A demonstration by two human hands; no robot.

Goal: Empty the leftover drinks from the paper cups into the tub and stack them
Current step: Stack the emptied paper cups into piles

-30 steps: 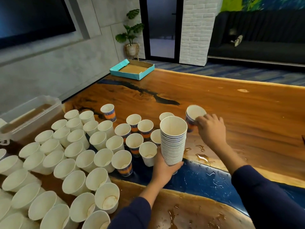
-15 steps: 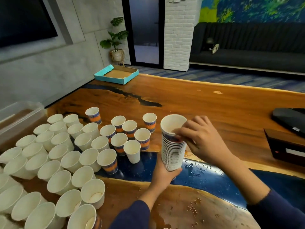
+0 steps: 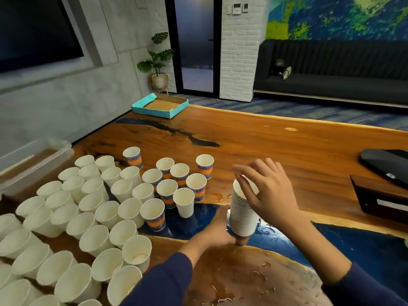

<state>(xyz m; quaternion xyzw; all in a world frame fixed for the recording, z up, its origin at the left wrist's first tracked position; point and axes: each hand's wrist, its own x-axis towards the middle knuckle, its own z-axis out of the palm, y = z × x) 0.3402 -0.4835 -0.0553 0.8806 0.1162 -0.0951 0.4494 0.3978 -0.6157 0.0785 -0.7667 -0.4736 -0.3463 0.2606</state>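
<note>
1. At the far left a clear plastic tub [image 3: 33,160] with rounded corners stood at the worktop edge, holding a brown liquid.
2. Beside it a dense crowd of paper cups [image 3: 88,208] stood upright on the worktop [image 3: 276,151]; most were plain white, and some toward the right carried orange and blue bands.
3. The worktop was glossy brown wood with a smooth blue resin strip, and wet drops lay near the stack.
4. The left hand [image 3: 217,226] was closed around the bottom of a tall stack of nested white cups [image 3: 242,213], holding it upright just above the blue strip.
5. The right hand [image 3: 269,191] lay over the top rim of the stack with fingers spread and loose, not clasping anything.
6. At the far right sat a dark box [image 3: 379,199] with a black flat object on it.
</note>
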